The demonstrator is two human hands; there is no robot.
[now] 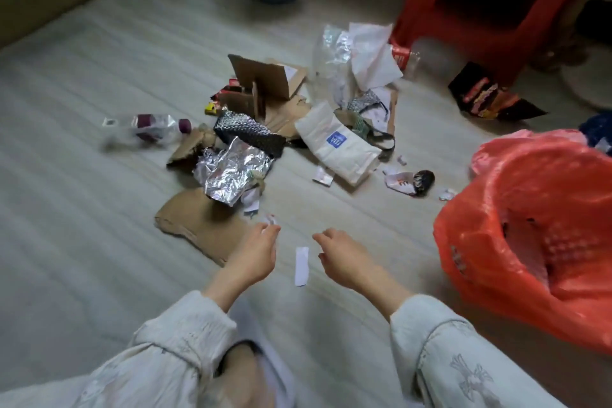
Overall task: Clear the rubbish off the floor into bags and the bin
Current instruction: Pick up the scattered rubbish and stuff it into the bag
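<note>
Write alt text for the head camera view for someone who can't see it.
Two hands reach over a floor strewn with rubbish: the left hand pinches a paper scrap, the right hand is empty. An open red bag sits at right.

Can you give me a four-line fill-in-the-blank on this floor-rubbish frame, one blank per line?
1. The open plastic bag at the person's right is ____ in colour.
2. The small white paper strip lies on the floor ____ the two hands.
3. The left hand pinches a small ____ scrap of paper.
4. The crumpled silver foil sheet rests partly on a torn piece of brown ____.

Missing words: red; between; white; cardboard
</note>
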